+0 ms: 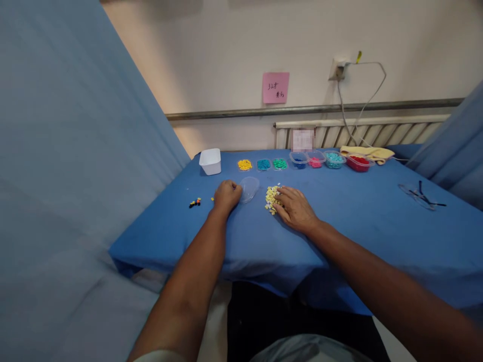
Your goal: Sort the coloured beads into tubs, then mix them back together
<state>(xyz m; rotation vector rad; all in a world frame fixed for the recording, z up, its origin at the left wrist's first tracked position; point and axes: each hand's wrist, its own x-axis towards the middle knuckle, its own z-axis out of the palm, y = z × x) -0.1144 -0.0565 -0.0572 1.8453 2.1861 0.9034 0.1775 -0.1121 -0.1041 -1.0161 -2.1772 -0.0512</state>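
My left hand (227,195) is closed in a fist on the blue table cloth (339,226), touching the rim of an empty clear plastic cup (249,189) that lies tipped beside it; what the fist holds is hidden. My right hand (295,207) rests palm down, fingers spread flat against a pile of small pale yellow and white beads (270,197). A few dark and yellow beads (195,202) lie loose to the left of my left hand.
Along the far edge stand a white square tub (210,161) and a row of clear cups with yellow (245,165), blue, green, pink, turquoise and red (358,163) beads. A yellow cloth (368,152) and glasses (420,195) lie at the right. Blue curtains hang on both sides.
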